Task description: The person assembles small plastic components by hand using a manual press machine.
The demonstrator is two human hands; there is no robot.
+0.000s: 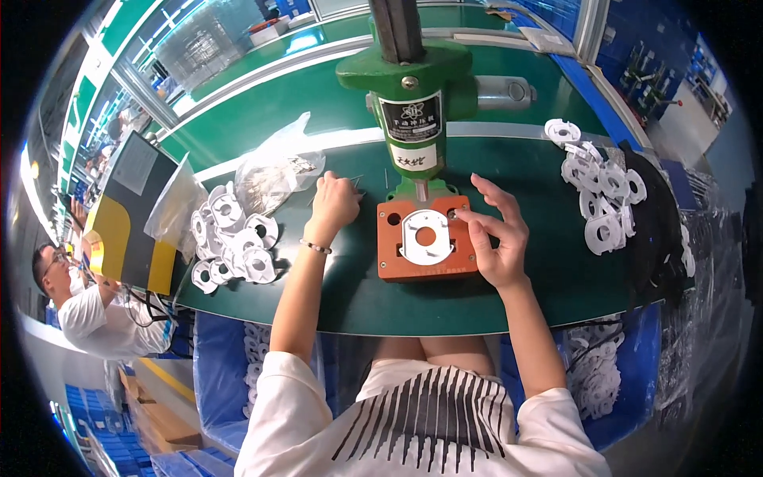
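An orange fixture block sits on the green table under a hand press. A white ring-shaped plastic part with a round middle hole lies on the block. My left hand is at the table left of the press, fingers curled downward beside several thin metal pins. Its fingertips are hidden, so what they pinch cannot be made out. My right hand is held open at the block's right side, thumb and fingers apart, with nothing visible in it.
White plastic parts are piled at the left and right of the table. A clear bag of small pieces lies at the left. Blue bins with white parts flank my legs. Beyond a yellow-black machine, another person sits.
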